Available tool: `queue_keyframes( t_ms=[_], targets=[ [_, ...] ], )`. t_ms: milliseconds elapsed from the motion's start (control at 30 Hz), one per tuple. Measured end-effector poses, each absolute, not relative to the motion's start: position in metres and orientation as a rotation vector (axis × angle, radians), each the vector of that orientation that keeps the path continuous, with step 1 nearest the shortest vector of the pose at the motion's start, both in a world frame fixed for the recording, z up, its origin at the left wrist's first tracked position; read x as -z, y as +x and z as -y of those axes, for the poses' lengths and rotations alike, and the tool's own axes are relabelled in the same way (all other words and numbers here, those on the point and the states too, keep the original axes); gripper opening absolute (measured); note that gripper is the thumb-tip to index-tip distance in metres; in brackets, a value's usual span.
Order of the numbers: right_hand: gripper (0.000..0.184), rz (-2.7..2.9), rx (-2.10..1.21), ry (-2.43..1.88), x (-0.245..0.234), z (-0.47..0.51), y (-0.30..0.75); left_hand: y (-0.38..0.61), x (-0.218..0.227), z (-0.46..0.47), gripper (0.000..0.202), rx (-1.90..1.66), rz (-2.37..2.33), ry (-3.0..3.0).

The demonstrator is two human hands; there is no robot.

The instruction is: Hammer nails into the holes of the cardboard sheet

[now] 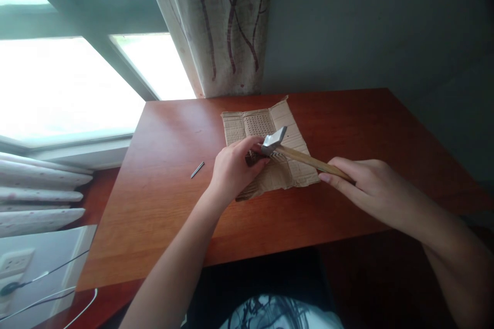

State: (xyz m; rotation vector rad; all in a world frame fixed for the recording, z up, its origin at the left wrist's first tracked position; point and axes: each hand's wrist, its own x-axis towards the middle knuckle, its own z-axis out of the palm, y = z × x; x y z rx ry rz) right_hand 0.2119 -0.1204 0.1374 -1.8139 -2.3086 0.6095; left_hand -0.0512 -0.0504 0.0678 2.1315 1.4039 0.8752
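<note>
My right hand [358, 180] grips the wooden handle of a hammer [301, 155], whose metal head is tilted over a piece of brown cardboard [299, 136]. My left hand [237, 162] rests on the cardboard's near left part, fingers curled and thumb bent in beside the hammer head. Whatever those fingers hold is hidden behind the head and the fingers. Rows of small holes mark the middle of the creased, torn-edged cardboard. A thin metal piece like a nail or a screw [197, 169] lies on the table left of my left hand.
The reddish-brown wooden table [358, 128] stands against a grey wall. A window [69, 87] is on the left, with a patterned curtain [231, 25] behind the table. Cables [57, 264] run from a wall socket [15, 263] at lower left, near the table's edge.
</note>
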Motion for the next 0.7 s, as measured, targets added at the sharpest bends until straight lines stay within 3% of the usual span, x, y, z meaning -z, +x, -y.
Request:
queue_keyframes(
  t_ms=[300,700],
  targets=[
    [0.036,2.248,-0.592,-1.808,-0.139,0.123,0.212,-0.050,-0.069,0.051,0.020,-0.892,-1.374,2.107],
    [0.041,2.116,-0.529,-1.792,-0.130,0.118,0.224,-0.051,-0.066,0.050,0.037,-0.915,-1.332,2.044]
  ],
)
